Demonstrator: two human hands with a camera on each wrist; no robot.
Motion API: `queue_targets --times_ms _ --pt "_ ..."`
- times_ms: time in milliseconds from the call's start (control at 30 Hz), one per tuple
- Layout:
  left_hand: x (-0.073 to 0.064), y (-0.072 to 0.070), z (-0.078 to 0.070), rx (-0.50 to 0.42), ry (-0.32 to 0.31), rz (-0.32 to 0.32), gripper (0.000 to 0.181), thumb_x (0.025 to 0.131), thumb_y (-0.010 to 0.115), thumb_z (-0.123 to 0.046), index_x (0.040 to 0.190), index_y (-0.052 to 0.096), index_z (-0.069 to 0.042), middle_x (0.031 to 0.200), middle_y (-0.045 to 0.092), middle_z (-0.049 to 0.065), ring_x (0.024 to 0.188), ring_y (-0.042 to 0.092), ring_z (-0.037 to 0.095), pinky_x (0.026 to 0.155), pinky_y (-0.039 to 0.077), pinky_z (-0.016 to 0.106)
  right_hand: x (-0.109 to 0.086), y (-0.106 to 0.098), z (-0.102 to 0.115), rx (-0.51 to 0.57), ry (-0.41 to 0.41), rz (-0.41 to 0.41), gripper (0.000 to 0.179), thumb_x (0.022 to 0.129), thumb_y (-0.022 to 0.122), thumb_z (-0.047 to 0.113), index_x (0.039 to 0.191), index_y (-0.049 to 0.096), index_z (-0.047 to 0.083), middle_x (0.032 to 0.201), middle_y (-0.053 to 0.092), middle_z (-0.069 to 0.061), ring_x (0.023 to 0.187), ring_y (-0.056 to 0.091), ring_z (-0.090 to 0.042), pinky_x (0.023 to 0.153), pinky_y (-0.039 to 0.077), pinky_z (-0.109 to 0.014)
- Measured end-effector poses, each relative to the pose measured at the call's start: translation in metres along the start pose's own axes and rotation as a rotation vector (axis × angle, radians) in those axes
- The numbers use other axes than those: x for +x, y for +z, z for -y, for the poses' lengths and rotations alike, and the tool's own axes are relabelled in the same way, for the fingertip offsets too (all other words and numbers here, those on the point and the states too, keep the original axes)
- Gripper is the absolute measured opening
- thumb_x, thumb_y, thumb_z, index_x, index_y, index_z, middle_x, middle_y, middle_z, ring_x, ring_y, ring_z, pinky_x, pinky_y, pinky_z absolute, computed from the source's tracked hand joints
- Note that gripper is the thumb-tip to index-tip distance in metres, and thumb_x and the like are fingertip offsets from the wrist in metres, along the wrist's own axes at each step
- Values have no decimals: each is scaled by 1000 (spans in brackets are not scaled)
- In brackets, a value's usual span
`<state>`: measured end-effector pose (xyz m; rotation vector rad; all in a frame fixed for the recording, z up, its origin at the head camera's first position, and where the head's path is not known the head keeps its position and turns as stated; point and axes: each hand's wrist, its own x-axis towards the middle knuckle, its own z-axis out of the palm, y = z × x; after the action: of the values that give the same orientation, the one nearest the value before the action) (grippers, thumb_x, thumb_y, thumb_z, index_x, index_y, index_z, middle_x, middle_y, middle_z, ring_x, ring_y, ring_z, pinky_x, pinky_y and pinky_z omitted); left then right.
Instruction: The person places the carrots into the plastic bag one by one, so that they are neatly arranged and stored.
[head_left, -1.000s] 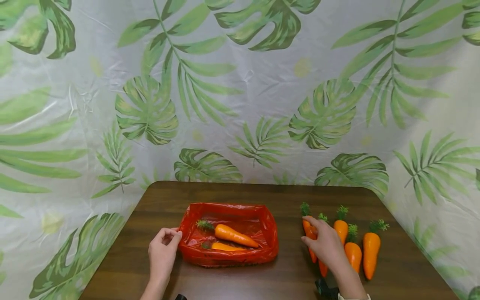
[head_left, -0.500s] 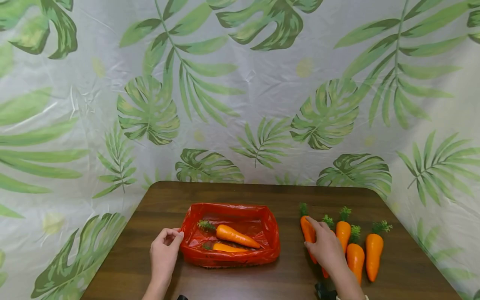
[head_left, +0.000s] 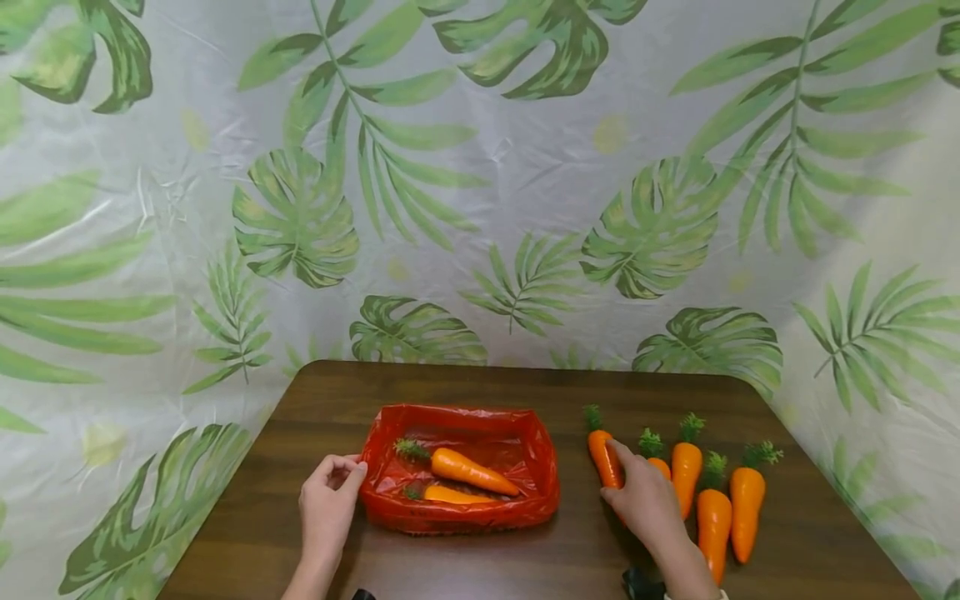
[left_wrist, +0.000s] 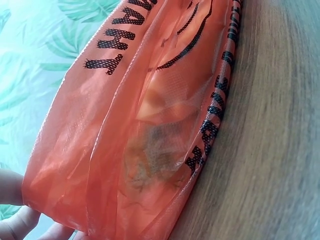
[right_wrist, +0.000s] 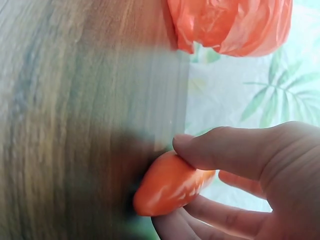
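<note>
A red plastic bag, spread open like a tray, holds two orange carrots with green tops, one carrot lying behind the other. My left hand pinches the bag's left rim between thumb and fingers. Dark lettering shows on the bag in the left wrist view, where the fingertips reach its edge. To the right of the bag, my right hand grips a carrot around its body, thumb on one side and fingers on the other. That carrot's pointed end shows in the right wrist view.
Several more carrots lie to the right of my right hand, among them a carrot farthest right and another nearer me. All stand on a dark wooden table. Behind it hangs a leaf-patterned sheet.
My right hand has shifted slightly left, drawing its carrot away from the others and nearer the bag. The left hand keeps its place at the rim.
</note>
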<state>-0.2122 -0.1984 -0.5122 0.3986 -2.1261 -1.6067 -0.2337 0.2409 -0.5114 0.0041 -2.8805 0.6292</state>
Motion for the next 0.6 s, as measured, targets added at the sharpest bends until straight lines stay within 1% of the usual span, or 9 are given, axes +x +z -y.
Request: queue_targets --times_ms 100,267,467,600 --pt "1 1 1 -3 3 0 15 91 75 -15 85 67 -5 107 73 12 97 67 23 75 44 10 0 0 1 1 2 5 79 71 90 19 141 56 11 109 70 -19 90 64 -40 71 52 -57" --pt "1 0 2 -8 -12 14 15 92 75 -17 88 67 -4 109 73 12 100 66 25 74 45 9 1 0 3 3 -5 16 80 71 91 17 143 55 10 107 70 -18 87 64 -37 70 52 -55" --pt "2 1 1 -11 -35 30 15 92 74 -17 90 67 -4 112 72 13 102 65 26 73 46 10 1 0 5 -3 3 7 83 71 91 14 145 54 14 106 69 -15 81 62 -32 64 52 -50" --pt "1 1 1 -12 -37 32 15 92 73 -17 91 67 -4 112 71 13 101 64 25 73 46 11 0 0 5 1 4 -4 84 71 90 14 146 52 14 109 69 -17 82 62 -32 62 50 -50"
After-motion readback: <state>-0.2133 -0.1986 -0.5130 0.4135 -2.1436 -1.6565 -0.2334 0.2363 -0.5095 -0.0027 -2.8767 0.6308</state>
